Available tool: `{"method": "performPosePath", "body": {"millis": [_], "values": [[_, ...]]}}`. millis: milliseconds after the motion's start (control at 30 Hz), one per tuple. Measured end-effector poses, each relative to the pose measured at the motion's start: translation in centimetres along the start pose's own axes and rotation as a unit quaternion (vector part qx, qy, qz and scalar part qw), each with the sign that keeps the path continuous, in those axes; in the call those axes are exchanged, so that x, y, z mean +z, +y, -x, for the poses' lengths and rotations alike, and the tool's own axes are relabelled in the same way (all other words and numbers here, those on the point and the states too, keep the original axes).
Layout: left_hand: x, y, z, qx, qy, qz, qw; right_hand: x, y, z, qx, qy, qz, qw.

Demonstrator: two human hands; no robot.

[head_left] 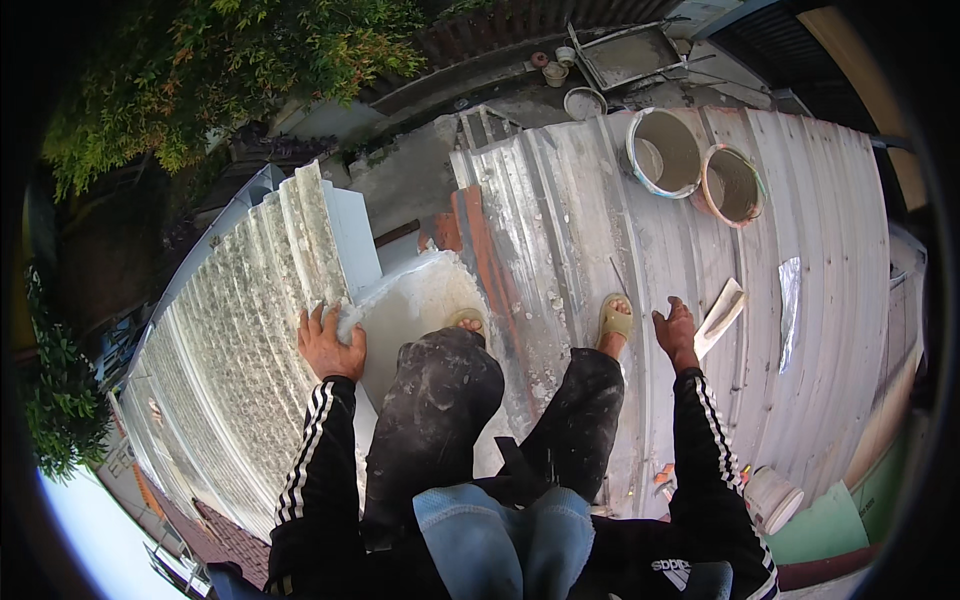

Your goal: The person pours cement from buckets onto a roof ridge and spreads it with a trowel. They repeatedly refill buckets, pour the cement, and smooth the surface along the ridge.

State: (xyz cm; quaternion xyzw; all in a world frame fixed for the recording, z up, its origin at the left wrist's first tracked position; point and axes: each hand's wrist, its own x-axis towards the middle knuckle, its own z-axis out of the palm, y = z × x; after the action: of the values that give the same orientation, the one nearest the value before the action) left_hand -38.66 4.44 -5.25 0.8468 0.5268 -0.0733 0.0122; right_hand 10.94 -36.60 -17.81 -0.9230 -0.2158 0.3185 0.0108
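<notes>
My left hand (331,343) lies with its fingers spread at the edge of the rough, whitish corrugated roof sheet (250,270) on the left. Beneath and beside it is a pale cement-covered ledge (420,285), where one of my sandalled feet stands. My right hand (677,330) hangs over the grey metal roof (650,260), palm down, its fingers loosely apart and holding nothing I can see. Just right of that hand lies a pale, folded strip (720,318). My other foot, in a tan sandal (615,318), stands on the metal roof.
Two buckets with grey residue, one larger (664,152) and one orange-rimmed (731,186), stand at the far right. A silvery strip (790,312) lies farther right. A white bucket (772,498) is near my right elbow. Beyond the roof edge, the ground lies lower, beside a leafy tree (230,70).
</notes>
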Motion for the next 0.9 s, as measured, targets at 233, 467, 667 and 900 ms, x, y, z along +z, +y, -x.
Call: {"method": "performPosePath", "body": {"millis": [233,467,667,900], "values": [[1.1,-1.3,0.3,0.012,0.006,0.038,0.999,1.3,-7.6,4.5,-0.022,0.145,-0.096,0.984],[0.5,-2.7,0.4,0.027,0.003,0.141,0.99,4.7,-14.9,23.9,0.018,0.183,-0.275,0.944],[-1.8,-3.6,0.7,-0.017,-0.074,0.07,0.995,3.3,-12.5,30.9,0.064,0.24,-0.241,0.938],[-1.9,-2.2,-0.7,-0.116,-0.109,0.066,0.985,2.0,-14.1,21.8,0.028,0.126,-0.343,0.93]]}}
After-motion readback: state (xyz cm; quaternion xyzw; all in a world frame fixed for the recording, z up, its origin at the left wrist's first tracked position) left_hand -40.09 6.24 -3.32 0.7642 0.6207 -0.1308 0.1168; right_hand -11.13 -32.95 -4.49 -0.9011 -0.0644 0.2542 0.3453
